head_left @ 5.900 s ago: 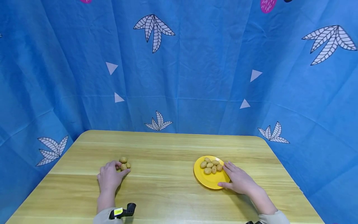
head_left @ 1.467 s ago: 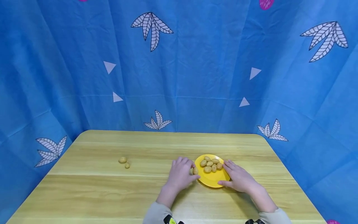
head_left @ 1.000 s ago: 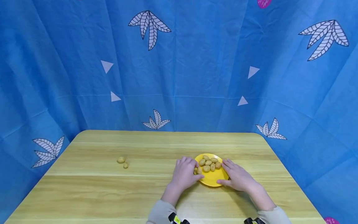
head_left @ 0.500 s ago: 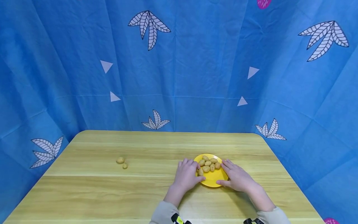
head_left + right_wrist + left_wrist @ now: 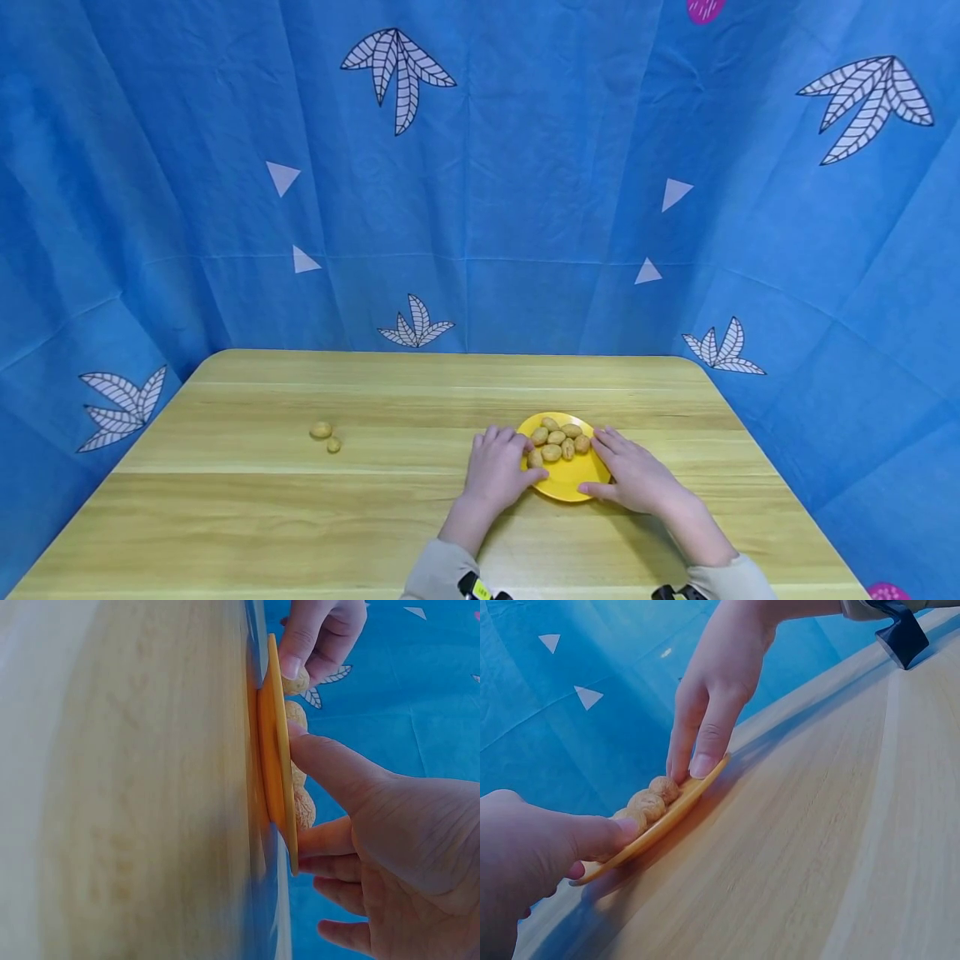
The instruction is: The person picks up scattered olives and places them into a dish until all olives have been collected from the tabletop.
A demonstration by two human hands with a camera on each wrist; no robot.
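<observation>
A yellow plate (image 5: 564, 483) on the table carries several tan, wrinkled walnuts (image 5: 557, 437). My left hand (image 5: 497, 471) is at the plate's left side, thumb and fingers around a walnut (image 5: 535, 460) at the rim. In the right wrist view that walnut (image 5: 295, 682) shows under the left thumb, just over the plate. My right hand (image 5: 637, 475) holds the plate's right edge, thumb on the near rim and fingers on the far side. The left wrist view shows the right thumb (image 5: 704, 765) pressing on the rim.
Two more walnuts lie close together on the left of the wooden table (image 5: 300, 533), one larger walnut (image 5: 321, 430) and one smaller walnut (image 5: 333, 445). A blue patterned curtain (image 5: 525, 167) hangs behind the table and along its sides.
My left hand has left the pile at the left, which has shrunk to two walnuts, and carried walnuts right to the plate's left side. The right hand has stayed on the plate.
</observation>
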